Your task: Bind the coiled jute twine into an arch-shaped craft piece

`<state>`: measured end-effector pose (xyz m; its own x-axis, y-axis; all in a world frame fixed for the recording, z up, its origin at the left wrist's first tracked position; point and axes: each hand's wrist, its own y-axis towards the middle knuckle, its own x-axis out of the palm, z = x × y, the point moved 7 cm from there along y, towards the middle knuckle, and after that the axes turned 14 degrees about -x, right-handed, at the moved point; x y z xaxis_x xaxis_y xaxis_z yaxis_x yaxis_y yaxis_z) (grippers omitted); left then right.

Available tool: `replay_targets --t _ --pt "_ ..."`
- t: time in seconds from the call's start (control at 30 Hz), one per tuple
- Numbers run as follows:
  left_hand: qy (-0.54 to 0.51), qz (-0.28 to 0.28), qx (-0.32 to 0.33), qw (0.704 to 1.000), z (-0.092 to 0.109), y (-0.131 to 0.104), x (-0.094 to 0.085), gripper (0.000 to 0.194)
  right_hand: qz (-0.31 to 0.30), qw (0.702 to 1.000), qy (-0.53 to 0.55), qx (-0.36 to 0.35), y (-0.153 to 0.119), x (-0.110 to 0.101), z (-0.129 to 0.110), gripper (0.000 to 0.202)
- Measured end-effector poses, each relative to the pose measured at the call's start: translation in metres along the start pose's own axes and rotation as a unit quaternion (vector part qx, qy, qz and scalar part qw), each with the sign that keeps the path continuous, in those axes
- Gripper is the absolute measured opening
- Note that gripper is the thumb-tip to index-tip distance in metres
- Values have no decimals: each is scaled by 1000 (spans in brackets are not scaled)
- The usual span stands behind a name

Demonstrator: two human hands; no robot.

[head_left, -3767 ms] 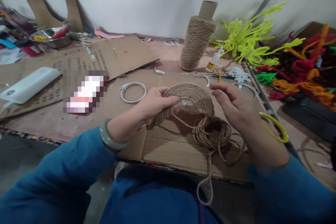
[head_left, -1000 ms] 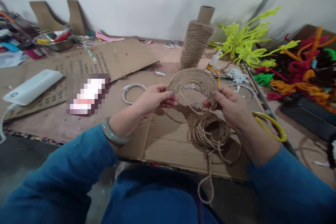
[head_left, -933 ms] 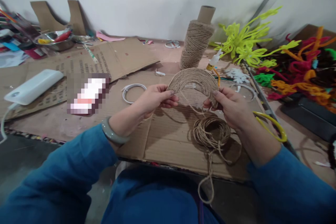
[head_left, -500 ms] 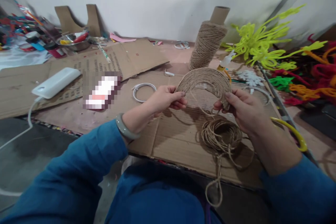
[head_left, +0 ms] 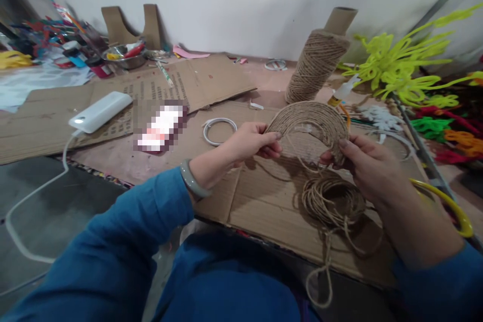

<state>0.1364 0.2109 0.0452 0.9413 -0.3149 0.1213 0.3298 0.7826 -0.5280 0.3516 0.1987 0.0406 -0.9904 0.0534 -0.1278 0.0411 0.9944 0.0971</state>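
A curved arch of twine rows [head_left: 307,115] is held up between both hands. My left hand [head_left: 260,141] pinches its left end, thumb on top. The right end is gripped by my right hand [head_left: 362,161], with the thumb pressed on the rows. A loose strand hangs inside the arch. Below it, a coil of twine [head_left: 332,201] lies on the cardboard [head_left: 260,201], and a loop of it droops over the front edge. Behind the arch stands a tall spool of twine [head_left: 319,63] on a cardboard tube, leaning right.
A coil of white wire [head_left: 220,132], a blurred-out phone [head_left: 162,128] and a white power bank [head_left: 101,112] lie to the left. Yellow-handled scissors [head_left: 445,206] are by my right forearm. A glue bottle [head_left: 343,91] and yellow fuzzy flowers [head_left: 400,65] are at the right.
The whole view has shifted, so the table things appear farther right. Both hands keep their hold on the twine arch, with little visible change in its shape.
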Motion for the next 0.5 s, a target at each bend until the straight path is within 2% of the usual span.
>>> replay_targets --t 0.5 --pt "-11 -5 5 1000 -1 2 1 23 -8 1000 -11 6 0 1 4 22"
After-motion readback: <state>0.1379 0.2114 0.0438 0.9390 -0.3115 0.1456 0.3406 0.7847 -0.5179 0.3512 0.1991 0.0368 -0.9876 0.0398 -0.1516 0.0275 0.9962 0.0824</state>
